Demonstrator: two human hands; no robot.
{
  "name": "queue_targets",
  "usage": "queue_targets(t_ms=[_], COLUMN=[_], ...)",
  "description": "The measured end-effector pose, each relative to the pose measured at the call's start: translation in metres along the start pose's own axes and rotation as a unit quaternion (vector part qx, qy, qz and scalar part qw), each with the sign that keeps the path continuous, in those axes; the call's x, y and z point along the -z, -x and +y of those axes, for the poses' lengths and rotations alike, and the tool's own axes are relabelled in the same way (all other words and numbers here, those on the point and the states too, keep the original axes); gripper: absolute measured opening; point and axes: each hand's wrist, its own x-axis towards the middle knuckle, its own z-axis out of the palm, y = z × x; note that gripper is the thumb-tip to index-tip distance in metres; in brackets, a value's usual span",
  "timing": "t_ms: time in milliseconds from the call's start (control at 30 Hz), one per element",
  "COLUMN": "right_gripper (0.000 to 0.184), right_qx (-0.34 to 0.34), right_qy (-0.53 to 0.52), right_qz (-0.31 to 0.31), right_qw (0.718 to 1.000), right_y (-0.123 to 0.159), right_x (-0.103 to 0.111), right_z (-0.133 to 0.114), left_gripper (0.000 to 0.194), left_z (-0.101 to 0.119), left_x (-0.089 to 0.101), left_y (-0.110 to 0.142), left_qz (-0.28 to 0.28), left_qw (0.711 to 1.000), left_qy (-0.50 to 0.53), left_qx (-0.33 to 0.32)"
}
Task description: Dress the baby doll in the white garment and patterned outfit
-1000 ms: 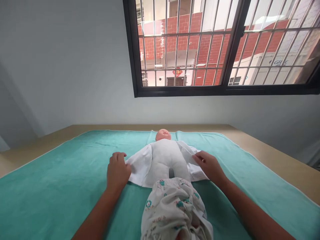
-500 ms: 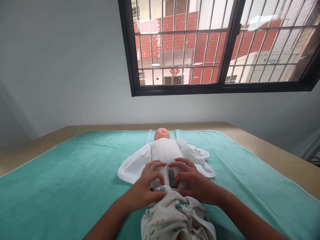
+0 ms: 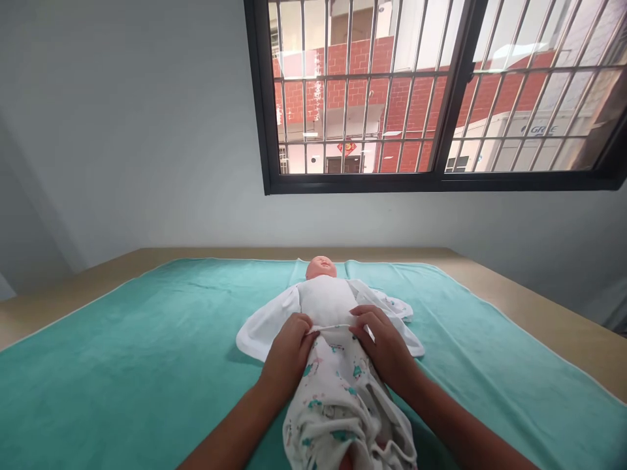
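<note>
A baby doll [image 3: 322, 267] lies on its back, head toward the wall, in a white top [image 3: 327, 299] with the sleeves spread out to both sides. White baby pants [image 3: 337, 391] with a teal print cover its lower body, bunched toward the near end. My left hand [image 3: 292, 346] pinches the left side of the waistband at the doll's belly. On the other side, my right hand [image 3: 385, 343] grips the waistband's right edge with thumb and fingers. The doll's legs are mostly hidden inside the cloth.
A teal blanket [image 3: 147, 352] covers most of the wooden table [image 3: 543, 303]. Behind it rises a grey-white wall [image 3: 147, 130] with a dark-framed, barred window [image 3: 353, 184].
Both hands have pulled the pants' waistband up over the doll's hips to its belly. The grey-and-white area between the hands is now covered. The view has shifted slightly.
</note>
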Motion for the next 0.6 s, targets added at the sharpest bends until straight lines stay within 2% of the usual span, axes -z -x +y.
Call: queue_targets(t_ms=[100,200,300,400,500,600], right_gripper=[0.017,0.018,0.018,0.024,0.032,0.027], right_qx=[-0.048,-0.105,-0.101,-0.082,-0.068,-0.074], right_qy=[0.042,0.050,0.004,-0.060,-0.094,-0.095], right_qz=[0.026,-0.006,-0.053,-0.130,-0.207,-0.198], right_qw=[0.998,0.993,0.993,0.986,0.971,0.973], right_y=[-0.002,-0.003,-0.005,-0.005,-0.005,-0.005], right_x=[-0.003,-0.002,0.008,0.023,0.032,0.031], right_z=[0.006,0.007,0.009,0.010,0.009,0.008], left_gripper=[0.019,0.021,0.023,0.023,0.025,0.026], left_z=[-0.007,-0.008,-0.004,0.001,0.008,0.008], left_x=[-0.009,-0.009,-0.002,0.006,0.009,0.003], left_y=[-0.005,-0.005,-0.005,-0.014,-0.035,-0.055], left_qz=[0.043,-0.019,-0.056,-0.060,-0.088,-0.098], left_qw=[0.999,0.999,0.997,0.996,0.973,0.945], left_qy=[-0.009,0.025,0.018,-0.069,-0.215,-0.312], left_qx=[-0.001,0.039,0.042,0.005,-0.012,-0.031])
